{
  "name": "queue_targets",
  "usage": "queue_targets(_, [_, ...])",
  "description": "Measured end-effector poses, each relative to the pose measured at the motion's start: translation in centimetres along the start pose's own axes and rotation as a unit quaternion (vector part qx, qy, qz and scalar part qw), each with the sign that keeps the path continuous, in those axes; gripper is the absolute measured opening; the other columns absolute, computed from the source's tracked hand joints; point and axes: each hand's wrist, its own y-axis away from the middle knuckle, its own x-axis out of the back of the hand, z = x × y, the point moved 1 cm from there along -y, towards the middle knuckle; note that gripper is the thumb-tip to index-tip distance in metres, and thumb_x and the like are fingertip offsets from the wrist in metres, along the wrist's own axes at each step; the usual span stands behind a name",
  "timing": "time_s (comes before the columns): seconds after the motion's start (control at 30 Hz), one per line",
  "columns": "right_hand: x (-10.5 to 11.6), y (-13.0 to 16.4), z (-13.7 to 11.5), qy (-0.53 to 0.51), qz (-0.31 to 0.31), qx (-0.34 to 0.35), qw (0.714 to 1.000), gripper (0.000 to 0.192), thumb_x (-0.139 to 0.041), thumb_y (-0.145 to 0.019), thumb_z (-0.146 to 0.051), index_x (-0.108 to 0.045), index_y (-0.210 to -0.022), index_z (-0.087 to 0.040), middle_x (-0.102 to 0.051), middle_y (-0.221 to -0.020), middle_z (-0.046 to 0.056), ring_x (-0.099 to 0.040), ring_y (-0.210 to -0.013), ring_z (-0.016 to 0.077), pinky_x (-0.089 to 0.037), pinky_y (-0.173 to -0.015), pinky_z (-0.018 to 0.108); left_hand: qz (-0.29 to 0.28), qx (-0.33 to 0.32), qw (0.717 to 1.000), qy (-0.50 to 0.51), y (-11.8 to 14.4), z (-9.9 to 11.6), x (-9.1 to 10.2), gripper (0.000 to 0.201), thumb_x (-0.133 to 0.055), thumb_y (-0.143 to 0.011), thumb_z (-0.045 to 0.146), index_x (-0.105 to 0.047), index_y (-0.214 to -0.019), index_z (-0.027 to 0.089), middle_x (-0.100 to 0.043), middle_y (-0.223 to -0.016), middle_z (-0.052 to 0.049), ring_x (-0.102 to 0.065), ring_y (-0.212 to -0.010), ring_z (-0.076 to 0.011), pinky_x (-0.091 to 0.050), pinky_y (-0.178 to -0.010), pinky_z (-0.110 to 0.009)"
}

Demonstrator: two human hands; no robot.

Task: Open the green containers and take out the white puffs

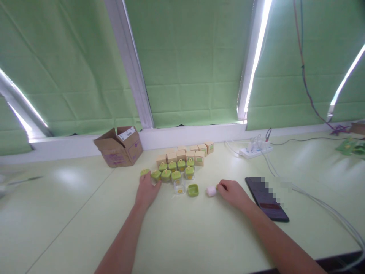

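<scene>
While the left hand [146,190] rests spread beside small green-lidded clear plastic jars [166,175] on the pale green bench [71,213], the right hand [232,193] pinches a small white cylindrical piece [211,191], seemingly light and soft, best held by its sides.

head view looks forward and down, close over the table [199,236].

Both bare forearms reach forward from the lower edge of the head view, converging slightly. The left hand [146,190] lies palm down, fingers extended forward and loosely together, wrist straight. The right hand [232,192] lies knuckles up, fingers curled inward to the left, thumb tucked beside the fingertips.
</scene>
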Motion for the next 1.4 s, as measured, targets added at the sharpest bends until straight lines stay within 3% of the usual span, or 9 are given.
queue_targets(0.27, [0.0,0.0,0.0,-0.009,-0.001,0.000,1.000,0.030,-0.043,-0.087,-0.030,-0.061,-0.067,-0.017,-0.065,-0.067,0.004,-0.054,-0.062,0.0139,-0.029,-0.057,0.022,0.002,0.038,0.999,-0.018,-0.4,-0.3,-0.3,0.058,-0.053,-0.077,0.048,-0.051,-0.117,0.005,-0.055,-0.117,-0.018,-0.049,-0.113,-0.0294,-0.037,-0.098,-0.036])
queue_targets(0.73, [0.4,0.2,-0.4,-0.021,0.004,-0.008,1.000,0.026,-0.046,-0.085,-0.026,-0.064,-0.069,-0.018,-0.065,-0.066,0.004,-0.054,-0.062,0.0147,-0.028,-0.057,0.023,-0.007,0.083,0.997,0.006,-0.7,0.4,0.9,0.049,-0.056,-0.073,0.051,-0.061,-0.104,0.013,-0.066,-0.101,-0.013,-0.061,-0.093,-0.0283,-0.045,-0.080,-0.034])
queue_targets(1.0, [0.2,-0.1,-0.2,-0.025,0.009,0.004,1.000,0.029,-0.044,-0.087,-0.029,-0.062,-0.068,-0.017,-0.065,-0.067,0.004,-0.055,-0.062,0.0143,-0.029,-0.056,0.023,0.029,0.101,0.994,0.035,-0.5,0.5,1.9,0.043,-0.060,-0.068,0.049,-0.063,-0.096,0.016,-0.066,-0.090,-0.009,-0.060,-0.081,-0.0255,-0.045,-0.070,-0.033])
queue_targets(1.13, [0.0,-0.2,-0.1,-0.029,0.015,0.010,0.999,0.029,-0.043,-0.087,-0.030,-0.061,-0.068,-0.018,-0.064,-0.065,0.003,-0.055,-0.061,0.0142,-0.030,-0.056,0.023,0.064,0.090,0.992,0.066,-0.4,1.0,2.5,0.037,-0.058,-0.069,0.045,-0.061,-0.092,0.016,-0.063,-0.082,-0.006,-0.058,-0.075,-0.0228,-0.046,-0.069,-0.033])
queue_targets(1.23, [0.1,-0.2,-0.1,-0.033,0.028,0.012,0.999,0.031,-0.041,-0.088,-0.032,-0.061,-0.069,-0.018,-0.064,-0.065,0.003,-0.054,-0.060,0.0143,-0.030,-0.056,0.023,0.086,0.059,0.989,0.106,-0.2,1.9,2.8,0.033,-0.055,-0.071,0.036,-0.059,-0.096,0.015,-0.062,-0.090,-0.007,-0.058,-0.081,-0.0218,-0.047,-0.074,-0.033])
queue_targets(1.4, [0.6,-0.1,-0.6,-0.043,0.055,0.018,0.997,0.032,-0.036,-0.090,-0.034,-0.060,-0.076,-0.019,-0.062,-0.066,0.002,-0.054,-0.062,0.0151,-0.032,-0.057,0.023,0.053,-0.016,0.980,0.189,1.0,4.0,2.8,0.034,-0.050,-0.072,0.026,-0.057,-0.104,0.015,-0.061,-0.098,-0.007,-0.060,-0.082,-0.0182,-0.051,-0.068,-0.028])
